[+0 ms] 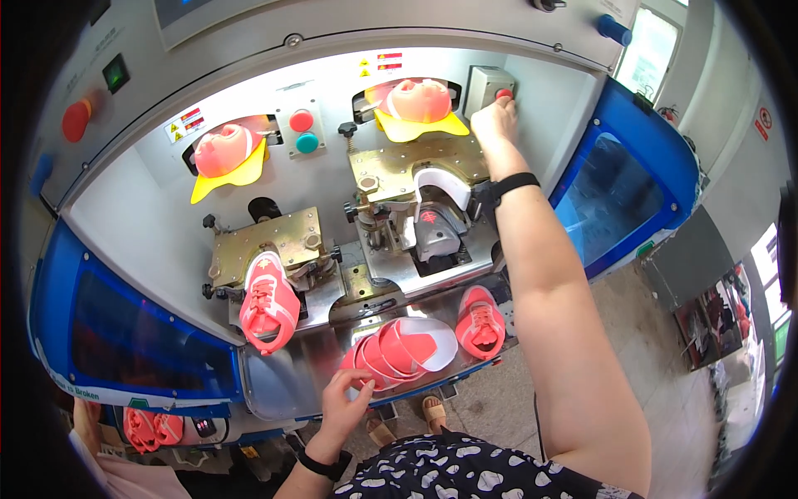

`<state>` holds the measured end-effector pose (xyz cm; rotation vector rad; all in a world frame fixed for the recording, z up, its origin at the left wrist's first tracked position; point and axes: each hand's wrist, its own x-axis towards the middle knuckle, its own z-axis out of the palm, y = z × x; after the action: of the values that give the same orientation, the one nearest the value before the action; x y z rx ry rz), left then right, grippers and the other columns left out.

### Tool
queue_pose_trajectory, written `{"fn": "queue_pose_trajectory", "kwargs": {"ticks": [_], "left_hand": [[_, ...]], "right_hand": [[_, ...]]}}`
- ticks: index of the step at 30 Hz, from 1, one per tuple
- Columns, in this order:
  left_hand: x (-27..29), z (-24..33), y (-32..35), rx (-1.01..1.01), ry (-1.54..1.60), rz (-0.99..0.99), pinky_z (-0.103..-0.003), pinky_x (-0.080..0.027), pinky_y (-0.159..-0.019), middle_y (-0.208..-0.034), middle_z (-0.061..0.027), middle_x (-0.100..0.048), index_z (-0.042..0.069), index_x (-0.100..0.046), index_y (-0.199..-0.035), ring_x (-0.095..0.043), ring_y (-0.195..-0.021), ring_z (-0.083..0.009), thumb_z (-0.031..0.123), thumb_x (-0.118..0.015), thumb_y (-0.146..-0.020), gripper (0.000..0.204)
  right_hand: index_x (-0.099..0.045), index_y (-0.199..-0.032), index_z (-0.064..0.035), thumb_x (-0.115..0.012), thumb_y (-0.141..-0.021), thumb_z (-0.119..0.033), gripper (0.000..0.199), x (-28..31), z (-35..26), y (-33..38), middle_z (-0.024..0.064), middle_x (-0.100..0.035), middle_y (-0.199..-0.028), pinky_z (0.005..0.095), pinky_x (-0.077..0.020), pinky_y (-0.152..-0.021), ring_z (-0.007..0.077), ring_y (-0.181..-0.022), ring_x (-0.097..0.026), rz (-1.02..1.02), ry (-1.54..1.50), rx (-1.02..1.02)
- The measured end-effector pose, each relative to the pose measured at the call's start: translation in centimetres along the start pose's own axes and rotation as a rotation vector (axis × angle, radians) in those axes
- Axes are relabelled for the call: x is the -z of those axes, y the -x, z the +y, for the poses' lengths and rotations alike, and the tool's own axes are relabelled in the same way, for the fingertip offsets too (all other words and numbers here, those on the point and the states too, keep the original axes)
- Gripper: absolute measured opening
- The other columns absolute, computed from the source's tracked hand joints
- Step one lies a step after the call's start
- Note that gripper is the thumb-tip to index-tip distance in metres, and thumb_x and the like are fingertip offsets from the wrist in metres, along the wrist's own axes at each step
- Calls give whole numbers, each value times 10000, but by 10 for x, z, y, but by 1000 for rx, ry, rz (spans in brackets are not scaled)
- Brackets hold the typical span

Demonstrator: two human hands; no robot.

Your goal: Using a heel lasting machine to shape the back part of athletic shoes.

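My right hand point(496, 123) is raised to a red push button point(504, 94) on a grey box inside the machine, its fingers curled and its thumb side at the button. Low in front, my left hand point(343, 407) pinches the near edge of a nested stack of coral curved shoe pieces point(397, 347) with white linings. Right of the stack stands a coral lace-up shoe upper point(480, 323). Another coral shoe upper point(268, 301) leans toe-up against the left station. At the right station, a grey mould point(436, 231) sits within a white curved pad point(445, 185).
Coral-and-yellow pieces point(229, 160) cover two forms on the back wall. Red and green buttons point(304, 131) lie between them. Blue framed doors point(619, 187) flank the opening. At lower left are a co-worker's hand point(86, 416) and more coral shoes point(152, 428).
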<state>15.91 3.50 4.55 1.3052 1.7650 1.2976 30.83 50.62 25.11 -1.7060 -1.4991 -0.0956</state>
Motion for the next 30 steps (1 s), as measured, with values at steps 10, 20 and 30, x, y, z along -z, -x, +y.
{"fn": "queue_pose_trajectory", "kwargs": {"ticks": [10,20,30], "left_hand": [[-51,18,-41,131,327,-270,-257,-495,-817,-941,-72,-675,9,-645,-972,-652,-915,-136,107,-655,-900,122],[-122,44,-104,337,1127,-432,-383,-548,-858,-1287,-160,-536,88,-359,-1342,-655,-1020,-289,229,-472,-1022,368],[-168,31,-150,373,1240,-140,-348,-574,-801,-1103,-103,-625,47,-484,-1186,-665,-939,-221,343,-554,-982,366]], "right_hand": [[-606,-1098,-101,-600,-897,-413,371,37,-36,30,141,-643,-1112,405,-480,-903,344,-1044,-604,-420,-486,756],[-603,-984,-82,-704,-799,-159,225,109,146,291,135,-577,-938,413,-483,-694,317,-837,-589,-166,-499,754],[-631,-1086,-122,-711,-806,-340,363,62,129,222,105,-560,-1204,459,-441,-903,339,-1097,-541,-254,-452,785]]}}
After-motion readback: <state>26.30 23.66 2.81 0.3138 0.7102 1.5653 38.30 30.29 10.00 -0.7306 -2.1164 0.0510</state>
